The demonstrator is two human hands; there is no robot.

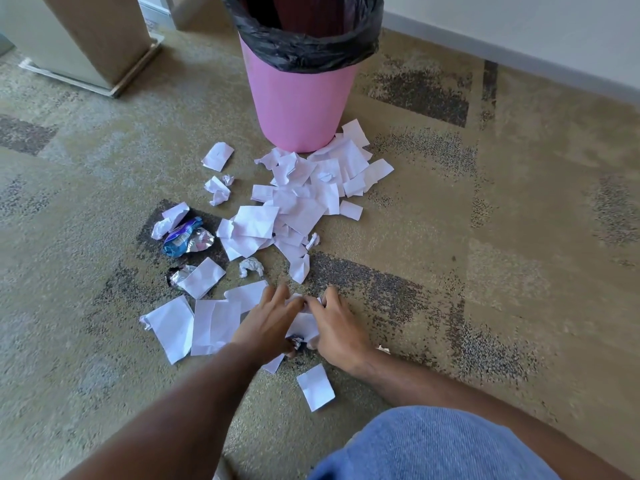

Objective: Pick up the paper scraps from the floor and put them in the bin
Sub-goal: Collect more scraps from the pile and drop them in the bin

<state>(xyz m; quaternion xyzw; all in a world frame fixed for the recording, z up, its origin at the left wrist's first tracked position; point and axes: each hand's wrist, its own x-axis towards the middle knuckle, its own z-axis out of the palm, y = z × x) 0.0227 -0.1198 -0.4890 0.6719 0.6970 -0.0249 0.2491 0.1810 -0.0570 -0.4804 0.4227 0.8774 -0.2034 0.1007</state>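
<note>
Two bare hands meet low over a patterned carpet, the left hand and the right hand pressed in from either side on a small bunch of white paper scraps, fingers curled round it; a bit of crumpled foil shows between the thumbs. Whether the bunch has left the floor cannot be told.

The scraps are torn white sheets, some flat and creased, some balled. Two large flat pieces lie just left of the left hand, and one piece lies near the right wrist. The main heap of scraps spreads from beyond the hands up to the foot of the bin, touching its base.

The pink bin stands upright at the top centre, lined with a black bag folded over its rim.

The carpet is olive-tan with dark speckled blocks. A pale wall with a grey skirting board runs along the upper right; a cardboard-faced cabinet stands at upper left.

Among the paper to the left lie a crumpled blue foil wrapper and a second silver foil piece. A blue-clad knee fills the lower edge.
</note>
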